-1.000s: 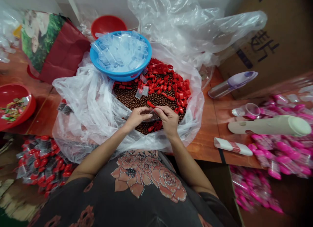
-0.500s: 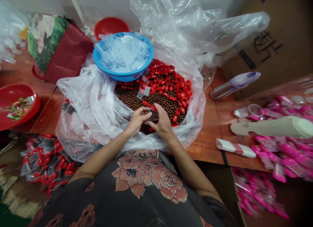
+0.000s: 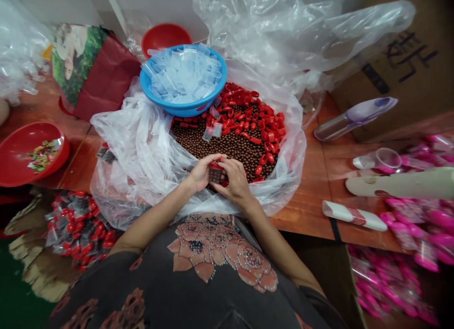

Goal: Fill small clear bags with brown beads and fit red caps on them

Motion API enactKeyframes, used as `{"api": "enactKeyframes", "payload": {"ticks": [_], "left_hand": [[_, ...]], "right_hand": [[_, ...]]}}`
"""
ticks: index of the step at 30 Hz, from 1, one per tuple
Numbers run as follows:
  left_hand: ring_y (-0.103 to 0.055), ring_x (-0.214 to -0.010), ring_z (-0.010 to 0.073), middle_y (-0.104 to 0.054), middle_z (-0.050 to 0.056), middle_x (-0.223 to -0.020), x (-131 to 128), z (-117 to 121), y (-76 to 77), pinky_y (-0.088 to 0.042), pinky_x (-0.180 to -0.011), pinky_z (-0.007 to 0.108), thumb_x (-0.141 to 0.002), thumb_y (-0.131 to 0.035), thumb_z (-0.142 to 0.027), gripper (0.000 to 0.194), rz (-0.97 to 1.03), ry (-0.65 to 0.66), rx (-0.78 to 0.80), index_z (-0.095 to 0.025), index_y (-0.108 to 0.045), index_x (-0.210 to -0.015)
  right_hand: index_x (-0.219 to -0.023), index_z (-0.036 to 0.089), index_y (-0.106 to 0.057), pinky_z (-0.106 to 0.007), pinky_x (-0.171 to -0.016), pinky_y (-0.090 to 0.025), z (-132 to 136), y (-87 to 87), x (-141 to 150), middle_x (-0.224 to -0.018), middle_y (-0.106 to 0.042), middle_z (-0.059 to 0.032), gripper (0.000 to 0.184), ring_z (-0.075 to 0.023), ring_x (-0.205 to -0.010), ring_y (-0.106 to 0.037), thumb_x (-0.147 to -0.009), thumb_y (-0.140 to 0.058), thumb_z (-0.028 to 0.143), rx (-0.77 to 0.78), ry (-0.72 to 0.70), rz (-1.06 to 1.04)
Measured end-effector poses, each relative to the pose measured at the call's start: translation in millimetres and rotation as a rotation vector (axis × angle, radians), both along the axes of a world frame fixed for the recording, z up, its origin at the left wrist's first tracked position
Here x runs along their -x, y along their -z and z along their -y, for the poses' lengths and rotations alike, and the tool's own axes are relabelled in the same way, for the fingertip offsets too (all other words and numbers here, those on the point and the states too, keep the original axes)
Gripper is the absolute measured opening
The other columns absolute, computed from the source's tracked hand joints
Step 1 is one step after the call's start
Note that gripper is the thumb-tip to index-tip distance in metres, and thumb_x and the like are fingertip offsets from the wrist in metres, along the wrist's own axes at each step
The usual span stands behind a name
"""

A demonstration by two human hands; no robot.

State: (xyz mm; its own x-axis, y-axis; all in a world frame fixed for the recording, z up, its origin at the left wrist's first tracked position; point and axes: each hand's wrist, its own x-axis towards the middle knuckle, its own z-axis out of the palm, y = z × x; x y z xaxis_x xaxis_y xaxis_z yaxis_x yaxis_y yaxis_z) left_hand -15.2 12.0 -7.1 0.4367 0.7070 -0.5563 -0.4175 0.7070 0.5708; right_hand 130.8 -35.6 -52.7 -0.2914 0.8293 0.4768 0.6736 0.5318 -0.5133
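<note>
where they meet, the left hand [image 3: 202, 173] and right hand [image 3: 236, 183] clamp a small red-capped bottle [image 3: 217, 173]. brown beads [image 3: 220, 144] and red caps [image 3: 251, 116] lie just beyond.

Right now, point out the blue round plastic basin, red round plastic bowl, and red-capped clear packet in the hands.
Blue round plastic basin [image 3: 184, 110]: head view, front rim.
Red round plastic bowl [image 3: 63, 154]: head view, right rim.
Red-capped clear packet [image 3: 217, 174]: head view, packet's middle.
</note>
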Motion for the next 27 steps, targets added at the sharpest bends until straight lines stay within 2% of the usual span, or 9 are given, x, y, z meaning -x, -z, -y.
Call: {"api": "enactKeyframes", "payload": {"ticks": [3,7,9,12,16,18,22,25,27], "left_hand": [[-0.06,-0.061,0.0127,-0.069,0.003,-0.079,0,3,5.0,-0.051,-0.062,0.026,-0.08,-0.058,-0.025,0.031,-0.03,-0.004,-0.03,-0.014,-0.069,-0.107],[-0.059,-0.061,0.013,-0.066,0.002,-0.073,3,5,5.2,-0.049,-0.061,0.026,-0.077,-0.059,-0.021,0.034,-0.042,0.023,-0.084,-0.017,-0.066,-0.111],[-0.059,-0.062,0.0131,-0.066,0.002,-0.077,3,7,3.8,-0.05,-0.061,0.027,-0.08,-0.058,-0.026,0.035,-0.066,0.007,-0.098,-0.017,-0.063,-0.113],[-0.061,-0.066,0.0149,-0.067,0.005,-0.083,0,11,6.1,-0.052,-0.064,0.03,-0.088,-0.055,-0.044,0.039,-0.099,-0.011,-0.137,-0.016,-0.062,-0.114],[-0.061,-0.066,0.0159,-0.063,0.004,-0.073,-4,20,19.6,-0.053,-0.063,0.03,-0.09,-0.052,-0.057,0.044,-0.196,-0.026,-0.239,-0.018,-0.063,-0.104],[-0.058,-0.062,0.0148,-0.06,0.003,-0.072,-5,24,26.3,-0.052,-0.058,0.028,-0.09,-0.051,-0.058,0.041,-0.295,-0.072,-0.273,-0.02,-0.062,-0.101],[-0.059,-0.068,0.0149,-0.063,0.004,-0.086,-5,29,32.2,-0.051,-0.058,0.027,-0.094,-0.046,-0.051,0.034,-0.407,-0.154,-0.331,-0.024,-0.06,-0.109],[-0.061,-0.074,0.0166,-0.064,0.004,-0.091,-3,35,30.2,-0.05,-0.063,0.028,-0.094,-0.044,-0.047,0.033,-0.437,-0.181,-0.317,-0.025,-0.059,-0.114],[-0.061,-0.081,0.017,-0.064,0.004,-0.095,0,39,24.4,-0.051,-0.069,0.028,-0.094,-0.047,-0.045,0.03,-0.463,-0.221,-0.368,-0.025,-0.059,-0.112]], "right_hand": [[-0.141,0.025,-0.033,-0.053,-0.101,-0.045,2,-1.4,2,-0.129,-0.053,-0.0137,0.071,-0.0309,-0.122,-0.05,-0.081,-0.067,0.038,-0.037,0.049,-0.025],[-0.147,0.022,-0.024,-0.054,-0.104,-0.042,0,-5.1,2,-0.137,-0.046,-0.0154,0.085,-0.0327,-0.126,-0.046,-0.079,-0.068,0.049,0.038,0.024,0.031],[-0.145,0.023,-0.029,-0.053,-0.105,-0.041,-1,-7.4,1,-0.137,-0.048,-0.0142,0.08,-0.0324,-0.126,-0.046,-0.079,-0.067,0.049,0.061,-0.001,0.078],[-0.141,0.022,-0.036,-0.052,-0.107,-0.038,-1,-9.9,2,-0.134,-0.052,-0.0133,0.072,-0.0315,-0.124,-0.048,-0.08,-0.065,0.05,0.03,0.012,0.107],[-0.141,0.02,-0.035,-0.051,-0.106,-0.036,0,-12.5,3,-0.132,-0.054,-0.0142,0.072,-0.0313,-0.122,-0.05,-0.082,-0.062,0.05,-0.003,0.016,0.157],[-0.142,0.017,-0.035,-0.05,-0.104,-0.037,-1,-13.7,3,-0.133,-0.055,-0.0156,0.072,-0.0314,-0.121,-0.051,-0.082,-0.06,0.048,-0.018,-0.003,0.184],[-0.135,0.015,-0.043,-0.048,-0.101,-0.037,-7,-12.2,5,-0.128,-0.059,-0.0166,0.065,-0.0318,-0.119,-0.053,-0.08,-0.062,0.045,-0.057,-0.038,0.227],[-0.133,0.018,-0.046,-0.048,-0.1,-0.038,-8,-9.2,10,-0.124,-0.063,-0.0149,0.061,-0.0316,-0.117,-0.055,-0.08,-0.063,0.043,-0.048,-0.064,0.234],[-0.137,0.02,-0.044,-0.049,-0.1,-0.038,-6,-8.7,17,-0.124,-0.063,-0.0141,0.062,-0.0314,-0.117,-0.056,-0.082,-0.063,0.041,-0.029,-0.077,0.201]]}}
